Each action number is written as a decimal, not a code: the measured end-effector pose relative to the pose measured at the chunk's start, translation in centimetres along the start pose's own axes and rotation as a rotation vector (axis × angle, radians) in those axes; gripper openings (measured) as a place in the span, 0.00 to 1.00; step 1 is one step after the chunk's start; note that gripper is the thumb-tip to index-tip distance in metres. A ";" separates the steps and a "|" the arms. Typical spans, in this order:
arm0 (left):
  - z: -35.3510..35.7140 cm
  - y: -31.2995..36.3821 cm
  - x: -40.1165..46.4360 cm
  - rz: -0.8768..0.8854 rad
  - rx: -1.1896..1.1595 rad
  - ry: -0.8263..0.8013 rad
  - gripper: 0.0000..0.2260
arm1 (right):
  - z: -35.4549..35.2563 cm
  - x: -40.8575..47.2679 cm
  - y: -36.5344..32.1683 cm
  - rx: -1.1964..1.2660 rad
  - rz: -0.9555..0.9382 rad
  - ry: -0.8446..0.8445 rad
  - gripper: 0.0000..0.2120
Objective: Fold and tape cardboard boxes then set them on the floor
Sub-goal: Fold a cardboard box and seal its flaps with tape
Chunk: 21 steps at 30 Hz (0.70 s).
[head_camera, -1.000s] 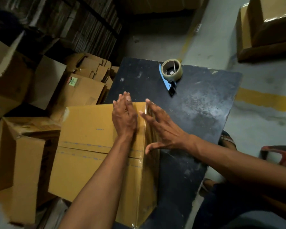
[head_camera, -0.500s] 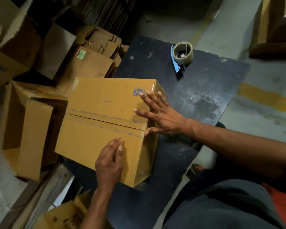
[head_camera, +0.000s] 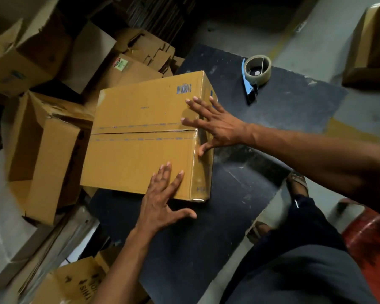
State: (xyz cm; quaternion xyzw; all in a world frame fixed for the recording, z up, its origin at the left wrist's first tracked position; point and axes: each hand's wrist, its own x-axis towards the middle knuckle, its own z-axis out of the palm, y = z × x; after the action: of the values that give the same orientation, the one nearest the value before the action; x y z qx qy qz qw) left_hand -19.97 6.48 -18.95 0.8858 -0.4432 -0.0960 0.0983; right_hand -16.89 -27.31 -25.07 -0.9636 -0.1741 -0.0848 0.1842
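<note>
My box (head_camera: 145, 137) is folded and taped. Both grips, left hand (head_camera: 160, 202) and right hand (head_camera: 217, 126), lie wide and flat on it. It still has to go from the table (head_camera: 272, 139) to the floor.

You work in dim, warm light; the corners toward 11 and 1 o'clock sink into shadow. Tape on the box (head_camera: 149, 137) catches a faint sheen. Your right forearm (head_camera: 329, 163) smears with motion blur, and wide-angle bending curves the edges.

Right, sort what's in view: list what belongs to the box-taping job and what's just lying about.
In the job:
taped brown cardboard box
left hand
right hand
blue-handled tape dispenser
black tabletop

Lying about:
open brown carton
green-stickered carton
red stool
</note>
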 end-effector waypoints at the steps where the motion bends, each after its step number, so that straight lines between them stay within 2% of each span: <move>1: 0.2 -0.2 0.1 0.017 0.032 0.012 0.48 | 0.3 -0.1 0.1 -0.012 0.007 -0.001 0.58; 4: 0.4 -0.7 0.4 0.046 0.077 0.094 0.45 | 0.4 -0.3 0.5 -0.025 -0.007 -0.014 0.66; 6: 0.8 -0.8 0.4 0.052 0.088 0.135 0.42 | -0.2 -0.6 0.0 0.012 -0.009 0.019 0.63; 9: 1.3 -0.7 0.4 0.040 0.093 0.156 0.40 | -0.8 -0.9 -2.7 0.060 -0.059 0.152 0.54; 11: 1.3 -0.5 0.4 0.045 0.104 0.171 0.40 | 0.0 -1.0 -4.8 0.023 -0.103 0.203 0.53; 17: 1.4 -0.2 0.3 0.038 0.128 0.174 0.37 | 2.7 -3.1 -4.2 -0.099 -0.111 0.095 0.52; 21: 2.0 -0.5 0.0 0.047 0.154 0.187 0.37 | 1.3 -3.4 -4.1 -0.027 -0.103 0.110 0.51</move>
State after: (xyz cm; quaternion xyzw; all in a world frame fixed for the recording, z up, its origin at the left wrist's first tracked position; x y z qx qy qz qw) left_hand -20.13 6.59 -20.98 0.8851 -0.4590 0.0236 0.0731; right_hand -21.38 -24.23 -25.69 -0.9497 -0.2117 -0.1495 0.1760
